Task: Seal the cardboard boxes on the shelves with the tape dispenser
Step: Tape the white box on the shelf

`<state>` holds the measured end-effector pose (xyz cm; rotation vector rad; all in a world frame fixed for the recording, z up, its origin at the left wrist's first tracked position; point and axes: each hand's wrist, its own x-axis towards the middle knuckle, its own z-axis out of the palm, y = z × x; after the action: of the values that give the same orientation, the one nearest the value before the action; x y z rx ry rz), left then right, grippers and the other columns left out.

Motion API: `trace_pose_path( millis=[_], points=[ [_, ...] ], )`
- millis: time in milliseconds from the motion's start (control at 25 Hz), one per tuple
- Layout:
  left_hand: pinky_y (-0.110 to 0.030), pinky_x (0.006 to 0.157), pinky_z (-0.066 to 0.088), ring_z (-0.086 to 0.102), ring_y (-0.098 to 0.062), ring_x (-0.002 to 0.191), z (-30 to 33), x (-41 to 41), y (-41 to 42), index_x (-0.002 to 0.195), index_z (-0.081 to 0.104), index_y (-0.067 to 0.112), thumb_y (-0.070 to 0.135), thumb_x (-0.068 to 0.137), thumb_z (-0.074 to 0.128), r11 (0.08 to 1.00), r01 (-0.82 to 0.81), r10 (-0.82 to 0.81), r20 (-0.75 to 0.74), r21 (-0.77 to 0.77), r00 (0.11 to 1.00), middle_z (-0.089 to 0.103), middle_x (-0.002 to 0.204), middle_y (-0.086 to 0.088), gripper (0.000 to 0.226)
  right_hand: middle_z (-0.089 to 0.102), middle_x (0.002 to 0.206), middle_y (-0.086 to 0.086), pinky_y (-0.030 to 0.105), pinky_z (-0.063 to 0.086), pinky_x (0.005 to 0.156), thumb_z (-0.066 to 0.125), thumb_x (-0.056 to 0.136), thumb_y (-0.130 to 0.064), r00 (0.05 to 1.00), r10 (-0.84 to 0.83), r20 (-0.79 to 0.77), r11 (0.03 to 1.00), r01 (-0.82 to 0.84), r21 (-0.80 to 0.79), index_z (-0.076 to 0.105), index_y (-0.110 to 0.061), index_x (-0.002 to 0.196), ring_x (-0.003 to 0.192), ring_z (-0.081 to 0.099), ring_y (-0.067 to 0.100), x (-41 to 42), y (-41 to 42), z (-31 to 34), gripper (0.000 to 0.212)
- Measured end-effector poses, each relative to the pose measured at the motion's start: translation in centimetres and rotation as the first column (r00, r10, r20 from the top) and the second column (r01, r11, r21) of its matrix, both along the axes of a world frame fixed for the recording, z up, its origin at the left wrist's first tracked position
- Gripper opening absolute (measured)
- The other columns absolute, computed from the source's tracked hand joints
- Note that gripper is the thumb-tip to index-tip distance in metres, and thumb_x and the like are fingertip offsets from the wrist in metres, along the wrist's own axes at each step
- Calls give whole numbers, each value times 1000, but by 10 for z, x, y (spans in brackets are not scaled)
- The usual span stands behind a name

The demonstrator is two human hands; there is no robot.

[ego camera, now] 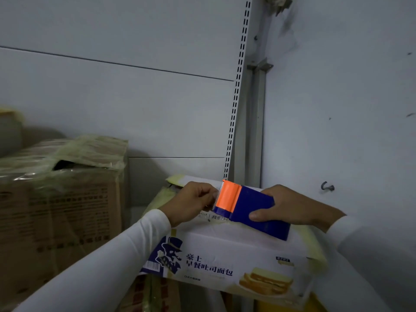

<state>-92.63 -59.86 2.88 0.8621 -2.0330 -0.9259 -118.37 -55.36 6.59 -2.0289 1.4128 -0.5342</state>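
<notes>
Both hands busy rn: right hand (290, 210) is gripping the tape dispenser (249, 209) on the white box (225, 255), left hand (191, 200) is pinching at its serrated edge. Imo I'm needing tape pulled straight, pressed flat along the seam.

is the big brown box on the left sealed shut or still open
Still open. The brown box has a dark gap in its top, between loose flaps under wrinkled yellowish tape.

Right hand (290, 208) grips tape dispenser (249, 208) on white box (225, 251) — left hand (193, 199) pinches its toothed end.
</notes>
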Motion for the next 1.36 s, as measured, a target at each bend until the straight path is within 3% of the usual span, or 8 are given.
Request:
trace_pose_path(
  millis=[120,280,480,600,720,920,1120,1360],
  points=[
    [-27,61,52,57,-17,68,-1,7,-14,83,66,8,13,98,48,997,-78,79,28,-18,996,67,80,-16,23,77,91,-2,28,58,73,78,69,-49,999,27,-22,998,-26,49,70,-18,98,81,74,15,10,-12,5,43],
    [-24,62,47,54,-10,59,14,33,-40,77,65,10,13,95,55,991,-135,135,28,-5,990,64,65,1,21,77,96,9,41,58,81,78,75,-48,993,-1,-117,996,12,90,72,-8,102,87,74,28,6,-21,27,49],
    [-22,53,42,47,-19,53,22,61,-64,78,65,-6,2,91,55,935,-336,346,-71,116,936,55,60,-12,18,77,103,7,43,57,90,77,67,-59,983,-38,-178,977,74,202,73,-11,106,94,74,28,-11,-21,48,62],
    [-18,50,39,44,-16,47,25,76,-69,71,64,-12,4,90,58,917,-390,384,79,82,920,54,51,-8,25,77,104,5,38,58,89,74,73,-53,983,-3,-183,970,47,239,72,-11,107,96,73,25,-3,-36,52,54],
    [-17,47,37,42,-8,37,22,106,-77,47,56,7,8,88,61,848,-529,522,213,-25,826,50,41,0,42,77,104,5,34,59,85,74,78,-49,979,39,-198,967,13,253,73,-12,107,96,73,25,-1,-52,51,47],
    [-27,60,39,47,-19,54,20,112,-91,61,62,-1,8,85,58,745,-663,658,238,-74,714,53,57,-13,26,77,100,6,33,57,82,73,79,-52,957,53,-284,961,29,276,72,-10,106,92,74,25,-1,-77,53,50],
    [-25,54,36,44,-21,49,26,97,-113,57,50,7,13,88,59,695,-709,694,147,117,705,43,50,-7,33,76,101,13,29,54,72,72,72,-55,952,15,-306,942,89,324,72,-2,108,89,72,29,8,-98,60,64],
    [-35,69,46,62,-41,100,-9,95,-124,93,63,-14,12,87,61,642,-763,727,259,72,636,65,98,-30,27,77,88,7,22,53,59,74,70,-54,936,8,-353,917,134,375,72,-8,98,75,72,18,30,-118,39,53]
  ],
)
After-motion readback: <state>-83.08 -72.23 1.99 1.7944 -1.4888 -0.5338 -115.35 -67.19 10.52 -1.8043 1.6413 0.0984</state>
